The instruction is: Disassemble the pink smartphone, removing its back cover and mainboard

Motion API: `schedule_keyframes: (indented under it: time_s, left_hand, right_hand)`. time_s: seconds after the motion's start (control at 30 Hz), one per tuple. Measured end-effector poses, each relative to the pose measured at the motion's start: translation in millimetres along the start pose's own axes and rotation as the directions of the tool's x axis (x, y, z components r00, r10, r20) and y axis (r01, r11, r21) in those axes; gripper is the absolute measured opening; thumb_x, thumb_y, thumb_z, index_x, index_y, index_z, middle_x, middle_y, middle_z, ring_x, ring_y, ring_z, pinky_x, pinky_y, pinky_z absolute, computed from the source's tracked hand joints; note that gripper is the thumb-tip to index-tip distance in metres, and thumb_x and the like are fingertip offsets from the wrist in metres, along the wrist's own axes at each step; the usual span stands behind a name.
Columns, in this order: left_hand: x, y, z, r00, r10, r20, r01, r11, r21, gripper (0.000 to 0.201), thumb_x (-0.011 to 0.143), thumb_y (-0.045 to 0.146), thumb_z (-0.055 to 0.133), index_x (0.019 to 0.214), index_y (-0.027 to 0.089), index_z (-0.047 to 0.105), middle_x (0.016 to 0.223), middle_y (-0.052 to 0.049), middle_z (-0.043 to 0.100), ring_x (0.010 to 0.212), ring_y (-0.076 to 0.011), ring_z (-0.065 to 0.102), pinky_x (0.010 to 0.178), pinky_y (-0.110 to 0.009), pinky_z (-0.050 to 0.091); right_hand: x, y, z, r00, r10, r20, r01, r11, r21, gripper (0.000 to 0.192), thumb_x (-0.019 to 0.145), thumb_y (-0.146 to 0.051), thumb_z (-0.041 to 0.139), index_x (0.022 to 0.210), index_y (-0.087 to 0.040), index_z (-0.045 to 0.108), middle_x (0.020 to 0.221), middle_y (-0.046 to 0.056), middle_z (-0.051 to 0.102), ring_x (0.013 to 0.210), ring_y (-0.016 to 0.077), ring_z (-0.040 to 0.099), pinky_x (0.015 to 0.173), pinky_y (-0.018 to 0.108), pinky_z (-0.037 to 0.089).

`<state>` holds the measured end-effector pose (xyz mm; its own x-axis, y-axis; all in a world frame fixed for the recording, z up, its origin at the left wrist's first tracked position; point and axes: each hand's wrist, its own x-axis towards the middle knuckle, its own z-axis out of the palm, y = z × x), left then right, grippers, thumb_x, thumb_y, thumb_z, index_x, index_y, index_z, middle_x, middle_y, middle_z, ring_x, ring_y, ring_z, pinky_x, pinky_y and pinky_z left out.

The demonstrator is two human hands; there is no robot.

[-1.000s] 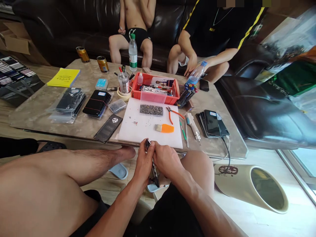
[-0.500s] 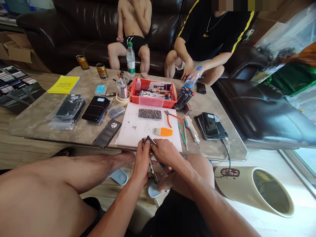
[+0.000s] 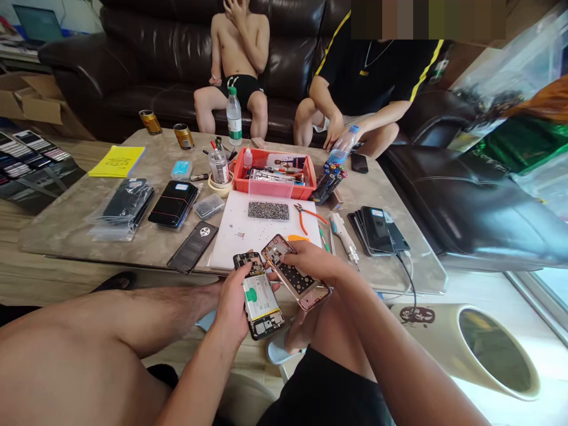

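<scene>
My left hand (image 3: 234, 299) is closed around an opened phone (image 3: 261, 297), whose battery with a green sticker and exposed circuit parts face up. In my right hand (image 3: 310, 260) is a pinkish phone frame (image 3: 306, 290) with its inner side showing, tilted beside the phone. Both parts are above my knees, at the table's near edge. Just beyond lies a white mat (image 3: 226, 231) bearing a tray of small screws (image 3: 268, 210), orange-handled pliers (image 3: 303, 220) and an orange-handled brush (image 3: 298, 238), which my right hand partly hides.
A red tool bin (image 3: 306, 192) stands behind the mat. Left are a dark back cover (image 3: 193, 247), stacked phones (image 3: 173, 204) and bagged phones (image 3: 124, 204). Right are an electric screwdriver (image 3: 344, 236) and more phones (image 3: 377, 228). Two people sit on the sofa (image 3: 133, 65). A bin (image 3: 435, 337) stands lower right.
The phone and the frame, seen edge-on close together before, are now turned apart with their insides facing up. My right hand has moved right with the frame, covering part of the brush.
</scene>
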<state>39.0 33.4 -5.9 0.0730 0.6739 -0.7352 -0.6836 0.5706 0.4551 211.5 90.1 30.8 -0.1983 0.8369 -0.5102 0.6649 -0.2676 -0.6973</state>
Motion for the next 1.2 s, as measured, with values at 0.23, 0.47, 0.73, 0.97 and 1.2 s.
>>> schedule_keyframes:
  time_s: [0.23, 0.47, 0.73, 0.97, 1.2]
  left_hand:
    - [4.8, 5.5, -10.8, 0.995, 0.026, 0.096, -0.027, 1.0, 0.009, 0.045, 0.082, 0.021, 0.07, 0.125, 0.009, 0.067, 0.091, -0.015, 0.082, 0.077, -0.0305, 0.08, 0.074, -0.044, 0.066]
    - [12.3, 10.8, -20.1, 0.969, 0.12, 0.216, -0.123, 0.992, 0.002, 0.059, 0.073, 0.017, 0.076, 0.132, 0.012, 0.068, 0.103, -0.014, 0.082, 0.088, -0.0317, 0.08, 0.081, -0.043, 0.066]
    - [13.9, 16.8, -24.4, 0.947, 0.238, 0.214, -0.24, 0.971, -0.019, 0.068, 0.073, 0.015, 0.078, 0.139, 0.02, 0.063, 0.12, -0.012, 0.079, 0.094, -0.0304, 0.079, 0.084, -0.043, 0.065]
    - [14.2, 24.2, -24.8, 0.931, 0.301, 0.207, -0.307, 0.952, -0.002, 0.056, 0.079, 0.018, 0.077, 0.133, 0.018, 0.064, 0.129, -0.015, 0.075, 0.113, -0.0343, 0.073, 0.087, -0.046, 0.065]
    - [7.5, 38.9, -28.8, 0.919, 0.231, 0.32, -0.273, 0.958, 0.091, 0.044, 0.08, 0.017, 0.074, 0.124, 0.016, 0.066, 0.13, -0.016, 0.074, 0.102, -0.0327, 0.077, 0.084, -0.045, 0.066]
  right_hand:
    - [4.8, 24.7, 5.3, 0.99, -0.028, 0.136, -0.05, 0.842, 0.537, 0.035, 0.087, -0.038, 0.069, 0.116, -0.017, 0.07, 0.104, 0.008, 0.079, 0.086, 0.0225, 0.074, 0.077, 0.033, 0.059]
    - [10.1, 34.2, 12.9, 0.995, -0.049, 0.091, -0.023, 0.753, 0.657, 0.043, 0.08, -0.041, 0.078, 0.115, -0.018, 0.069, 0.102, 0.008, 0.079, 0.081, 0.0225, 0.074, 0.075, 0.034, 0.059]
    - [16.1, 40.0, 21.4, 0.997, -0.002, 0.079, -0.061, 0.628, 0.776, 0.038, 0.079, -0.035, 0.082, 0.111, -0.017, 0.071, 0.094, 0.006, 0.079, 0.076, 0.0198, 0.074, 0.072, 0.03, 0.059]
    - [25.8, 41.3, 24.4, 0.998, 0.049, -0.041, 0.005, 0.574, 0.819, 0.036, 0.074, -0.033, 0.085, 0.103, -0.016, 0.072, 0.085, 0.005, 0.079, 0.067, 0.0182, 0.072, 0.06, 0.026, 0.058]
    - [41.0, 31.9, 27.5, 0.98, 0.114, -0.162, 0.09, 0.469, 0.879, 0.035, 0.071, -0.029, 0.084, 0.101, -0.018, 0.068, 0.079, 0.004, 0.077, 0.06, 0.0191, 0.069, 0.055, 0.029, 0.058]
